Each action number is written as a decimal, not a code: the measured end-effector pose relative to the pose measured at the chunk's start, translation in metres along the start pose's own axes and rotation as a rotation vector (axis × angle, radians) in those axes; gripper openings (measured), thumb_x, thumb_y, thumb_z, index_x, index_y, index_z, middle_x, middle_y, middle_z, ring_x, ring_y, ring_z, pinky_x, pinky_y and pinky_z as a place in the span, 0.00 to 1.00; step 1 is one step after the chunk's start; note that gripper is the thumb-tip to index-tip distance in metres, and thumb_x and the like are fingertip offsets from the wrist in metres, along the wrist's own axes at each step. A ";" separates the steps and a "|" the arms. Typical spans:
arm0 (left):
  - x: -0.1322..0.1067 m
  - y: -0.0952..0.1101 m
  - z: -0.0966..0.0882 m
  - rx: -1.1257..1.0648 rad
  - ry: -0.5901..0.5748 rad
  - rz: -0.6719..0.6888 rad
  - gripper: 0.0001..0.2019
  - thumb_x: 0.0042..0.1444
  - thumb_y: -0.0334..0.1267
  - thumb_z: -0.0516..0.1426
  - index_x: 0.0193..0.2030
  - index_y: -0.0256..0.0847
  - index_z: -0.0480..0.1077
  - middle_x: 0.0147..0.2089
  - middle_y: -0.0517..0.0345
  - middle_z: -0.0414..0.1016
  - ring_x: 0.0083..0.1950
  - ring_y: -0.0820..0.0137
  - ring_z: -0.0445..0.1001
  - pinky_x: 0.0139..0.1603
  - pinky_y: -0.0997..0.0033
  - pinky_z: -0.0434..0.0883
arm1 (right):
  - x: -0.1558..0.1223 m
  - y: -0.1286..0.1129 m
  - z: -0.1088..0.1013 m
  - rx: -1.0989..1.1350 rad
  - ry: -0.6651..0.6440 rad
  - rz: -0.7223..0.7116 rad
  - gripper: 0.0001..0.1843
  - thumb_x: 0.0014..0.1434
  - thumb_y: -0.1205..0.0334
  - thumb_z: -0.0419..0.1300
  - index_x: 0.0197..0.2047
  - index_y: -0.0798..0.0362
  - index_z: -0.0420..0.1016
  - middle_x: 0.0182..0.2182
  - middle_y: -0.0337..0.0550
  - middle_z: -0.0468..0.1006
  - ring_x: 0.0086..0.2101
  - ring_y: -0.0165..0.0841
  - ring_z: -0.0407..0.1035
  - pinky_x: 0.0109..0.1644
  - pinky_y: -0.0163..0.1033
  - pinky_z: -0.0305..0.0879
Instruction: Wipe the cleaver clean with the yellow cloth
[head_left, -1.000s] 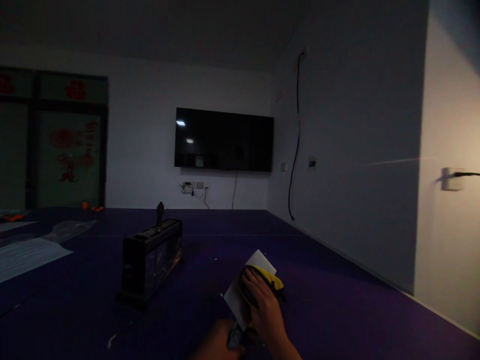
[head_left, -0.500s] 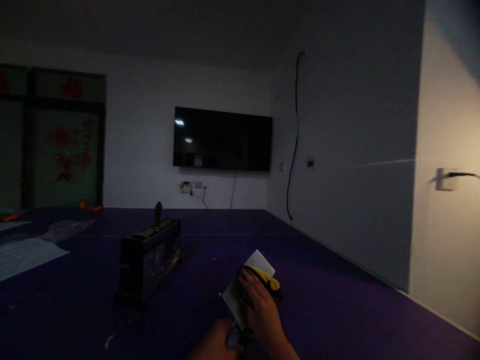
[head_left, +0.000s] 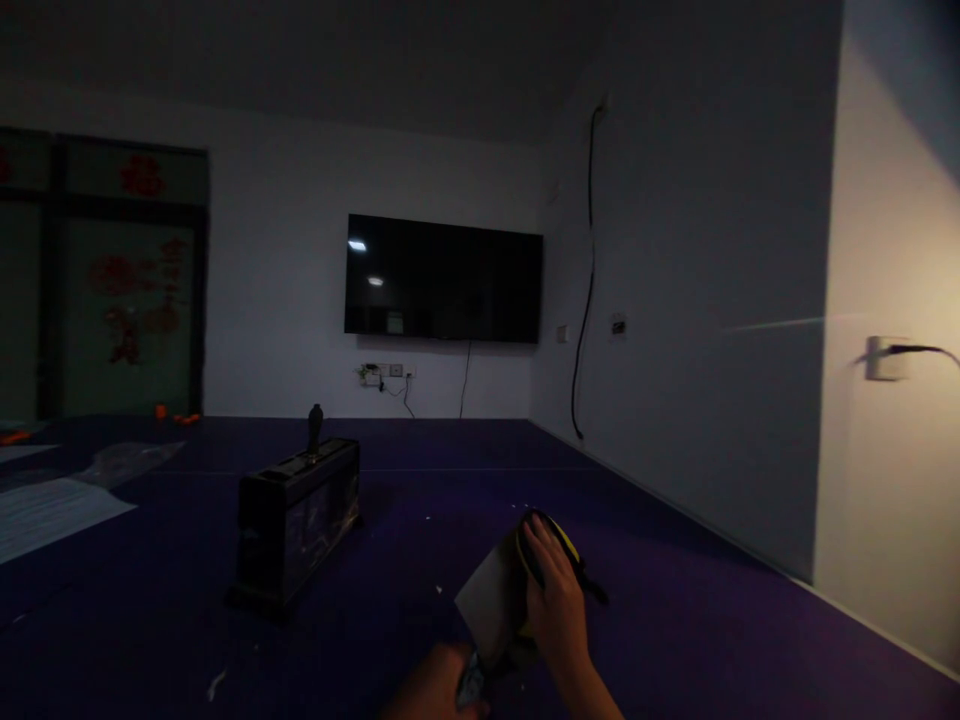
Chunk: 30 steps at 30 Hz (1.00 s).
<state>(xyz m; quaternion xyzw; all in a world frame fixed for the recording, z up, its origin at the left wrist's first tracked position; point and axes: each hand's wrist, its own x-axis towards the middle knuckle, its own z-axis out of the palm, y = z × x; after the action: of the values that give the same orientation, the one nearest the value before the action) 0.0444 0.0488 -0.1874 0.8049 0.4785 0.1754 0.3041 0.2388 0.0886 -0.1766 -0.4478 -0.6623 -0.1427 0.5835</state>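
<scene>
A broad, pale rectangular blade, like that of a cleaver (head_left: 486, 603), is tilted in front of me at the lower centre. My left hand (head_left: 435, 682) is closed around its patterned handle. My right hand (head_left: 556, 595) presses a dark cloth with yellow edges (head_left: 571, 548) against the blade's far right side, with the fingers bent over the cloth. Hand and cloth cover that part of the blade. A loose dark end of the cloth sticks out to the right.
A black box-like device (head_left: 300, 520) with an upright knob stands left on the purple surface (head_left: 712, 640). White sheets (head_left: 56, 515) and orange items (head_left: 187, 419) lie farther left. Small white scraps are scattered about. A television (head_left: 442, 280) hangs on the back wall.
My right hand and the cloth have slid rightward across the blade, uncovering more of its left part. The blade's tilt has changed slightly. My left hand keeps its grip on the handle.
</scene>
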 end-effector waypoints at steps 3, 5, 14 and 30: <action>0.001 -0.001 0.001 0.014 0.011 0.002 0.19 0.45 0.39 0.58 0.46 0.41 0.68 0.46 0.54 0.71 0.49 0.62 0.68 0.51 0.65 0.62 | -0.002 -0.001 0.002 -0.004 -0.032 -0.011 0.36 0.47 0.78 0.45 0.60 0.51 0.60 0.60 0.45 0.58 0.59 0.41 0.53 0.60 0.56 0.52; 0.001 -0.002 0.002 0.002 0.015 -0.033 0.18 0.45 0.39 0.58 0.45 0.40 0.68 0.45 0.54 0.72 0.50 0.61 0.68 0.52 0.64 0.62 | -0.004 -0.002 0.004 0.004 -0.061 -0.028 0.37 0.46 0.79 0.45 0.60 0.50 0.59 0.61 0.45 0.57 0.59 0.41 0.52 0.60 0.56 0.52; -0.003 -0.004 0.005 -0.098 0.069 -0.052 0.22 0.46 0.39 0.57 0.51 0.41 0.65 0.50 0.53 0.70 0.53 0.62 0.67 0.54 0.66 0.61 | -0.015 -0.015 0.013 0.057 -0.197 -0.099 0.40 0.41 0.80 0.45 0.57 0.49 0.64 0.57 0.44 0.64 0.58 0.39 0.55 0.60 0.53 0.54; -0.010 0.009 0.002 -0.004 0.023 -0.017 0.17 0.48 0.40 0.56 0.46 0.43 0.68 0.46 0.55 0.72 0.47 0.64 0.69 0.48 0.68 0.63 | 0.005 0.001 -0.006 -0.022 -0.019 -0.003 0.36 0.46 0.78 0.44 0.59 0.52 0.61 0.59 0.46 0.60 0.59 0.39 0.53 0.61 0.55 0.51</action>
<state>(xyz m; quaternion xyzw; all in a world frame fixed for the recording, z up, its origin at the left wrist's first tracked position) 0.0462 0.0361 -0.1830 0.7982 0.4882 0.1830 0.3018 0.2441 0.0866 -0.1706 -0.4545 -0.6668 -0.1466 0.5720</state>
